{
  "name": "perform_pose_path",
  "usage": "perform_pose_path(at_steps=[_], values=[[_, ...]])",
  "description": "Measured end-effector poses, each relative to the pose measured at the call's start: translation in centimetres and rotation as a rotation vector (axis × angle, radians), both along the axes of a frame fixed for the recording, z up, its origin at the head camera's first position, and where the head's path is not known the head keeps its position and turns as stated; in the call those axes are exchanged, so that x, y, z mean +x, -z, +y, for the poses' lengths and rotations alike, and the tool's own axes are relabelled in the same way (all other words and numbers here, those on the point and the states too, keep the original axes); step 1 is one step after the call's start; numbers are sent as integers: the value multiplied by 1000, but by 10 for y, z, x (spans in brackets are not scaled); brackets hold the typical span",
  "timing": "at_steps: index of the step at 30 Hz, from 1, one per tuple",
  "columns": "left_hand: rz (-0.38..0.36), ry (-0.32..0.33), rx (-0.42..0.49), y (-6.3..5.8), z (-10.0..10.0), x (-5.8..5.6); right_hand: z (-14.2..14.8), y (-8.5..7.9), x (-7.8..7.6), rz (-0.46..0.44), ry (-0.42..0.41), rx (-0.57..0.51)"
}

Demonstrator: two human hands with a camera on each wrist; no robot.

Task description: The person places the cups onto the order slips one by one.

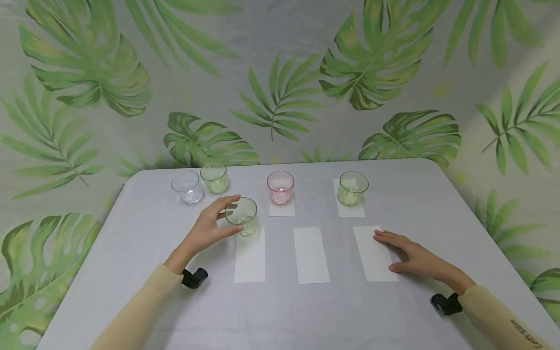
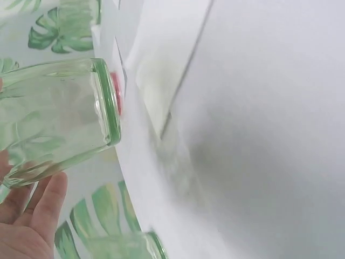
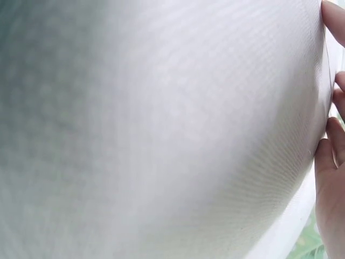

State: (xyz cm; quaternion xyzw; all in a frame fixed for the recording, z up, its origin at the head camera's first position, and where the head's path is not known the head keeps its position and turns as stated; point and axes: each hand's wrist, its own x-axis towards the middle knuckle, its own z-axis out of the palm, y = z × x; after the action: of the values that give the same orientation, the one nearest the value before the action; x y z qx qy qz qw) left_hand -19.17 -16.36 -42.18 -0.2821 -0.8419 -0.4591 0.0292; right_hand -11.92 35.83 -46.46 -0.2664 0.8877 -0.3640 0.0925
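Note:
My left hand (image 1: 211, 223) grips a clear green glass (image 1: 248, 226) by its sides, thumb on the near side and fingers on the far side. In the left wrist view the glass (image 2: 59, 118) is raised off the tabletop, its base above the white cloth. From the head view it overlaps the far end of the left white paper strip (image 1: 250, 262). My right hand (image 1: 413, 257) rests with fingers spread at the right-hand paper strip (image 1: 372, 255), holding nothing. In the right wrist view its fingertips (image 3: 325, 154) touch the white surface.
A colourless glass (image 1: 188, 188) and another green glass (image 1: 215, 179) stand at the back left. A pink glass (image 1: 281, 188) and a green glass (image 1: 353, 189) stand on paper strips farther back. Between my hands lies a middle strip (image 1: 311, 255). A leaf-print curtain (image 1: 284, 58) hangs behind.

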Motion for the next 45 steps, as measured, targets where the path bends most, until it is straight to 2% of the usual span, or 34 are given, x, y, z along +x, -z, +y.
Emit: perform_pose_path(at_steps=[19,34,45], values=[[53,227,38,-2,82,-7,-1,-3,1,-24,4,0],[45,347,32,0,135,-11,-1,-4,1,-53,15,-1],[40,442,12,2,173,-6,-1,-5,1,-47,19,0]])
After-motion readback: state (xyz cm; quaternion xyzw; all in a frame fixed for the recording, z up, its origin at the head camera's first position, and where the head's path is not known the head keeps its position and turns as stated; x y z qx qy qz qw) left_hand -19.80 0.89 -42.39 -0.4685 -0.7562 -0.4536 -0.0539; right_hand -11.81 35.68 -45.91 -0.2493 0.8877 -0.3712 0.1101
